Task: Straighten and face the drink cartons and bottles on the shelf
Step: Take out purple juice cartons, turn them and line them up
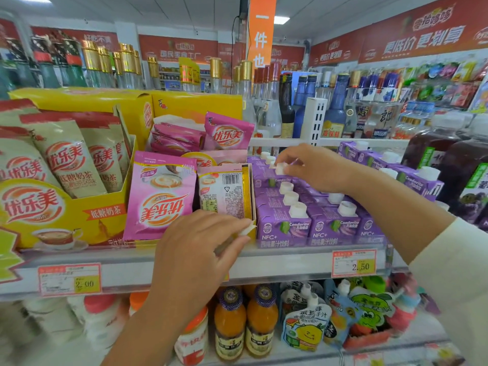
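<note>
Purple drink cartons (pixel 282 228) with white screw caps stand in rows on the middle shelf (pixel 184 262), labels facing out. My right hand (pixel 314 167) reaches over the rows and pinches the white cap (pixel 280 169) of a carton further back. My left hand (pixel 203 249) is at the shelf front beside the leftmost front carton and pinches a small white piece (pixel 248 229) at the corner of a yellow display box (pixel 249 196). Dark juice bottles (pixel 464 175) stand right of the cartons.
Pink milk-tea sachets (pixel 158 196) and yellow display boxes (pixel 60 215) fill the shelf's left half. Glass liquor bottles (pixel 266 107) line the shelf behind. Below sit orange juice bottles (pixel 245 320) and drink pouches (pixel 306 326). Price tags (pixel 353 262) hang on the shelf edge.
</note>
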Demonstrator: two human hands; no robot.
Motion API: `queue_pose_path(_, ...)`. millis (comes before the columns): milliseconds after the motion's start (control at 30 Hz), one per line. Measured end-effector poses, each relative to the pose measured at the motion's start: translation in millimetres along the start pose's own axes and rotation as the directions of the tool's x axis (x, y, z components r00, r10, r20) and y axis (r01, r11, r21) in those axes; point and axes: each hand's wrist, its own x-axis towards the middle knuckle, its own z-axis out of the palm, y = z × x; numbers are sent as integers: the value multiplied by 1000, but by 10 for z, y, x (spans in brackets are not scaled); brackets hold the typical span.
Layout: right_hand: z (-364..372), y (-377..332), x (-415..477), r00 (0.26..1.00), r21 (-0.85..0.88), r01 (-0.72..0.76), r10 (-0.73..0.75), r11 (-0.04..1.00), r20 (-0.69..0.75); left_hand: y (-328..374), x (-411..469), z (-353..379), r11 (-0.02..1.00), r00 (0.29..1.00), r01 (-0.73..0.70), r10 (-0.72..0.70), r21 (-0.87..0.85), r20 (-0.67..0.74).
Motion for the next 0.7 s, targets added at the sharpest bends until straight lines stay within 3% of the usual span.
queue_pose_path(100,-110,-113,-264,977,107,24,-1,994,-211,17,7,-20,999,999,38,-38,-9,22)
queue_pose_path(200,-159,-172,-678,902,245,127,-9,961,-431,112,20,-56,994,997,72,-75,-79,-30)
queue_pose_path(267,-97,-173,-997,891,395,173,28,902,-452,249,-2,-81,990,994,75,-84,-122,-71)
queue_pose_path(333,50,-190,-1315,917,548,169,73,819,-392,430,-58,-67,960,990,139,-144,-244,-4)
queue_pose_path(367,150,-199,-1450,934,609,149,91,779,-344,529,-88,-40,905,974,224,-201,-363,100)
queue_pose_path(433,374,-187,-1634,961,689,98,111,718,-253,685,-162,86,671,893,442,-271,-595,359)
queue_pose_path(500,583,-134,-1752,964,744,54,159,666,-212,745,-250,255,405,798,603,-279,-688,535)
queue_pose_path(533,681,-94,-1800,958,769,38,196,639,-210,755,-289,335,324,764,646,-288,-691,578)
queue_pose_path(700,1043,72,-2043,932,879,-20,327,477,-156,867,-490,617,163,694,704,-363,-691,621)
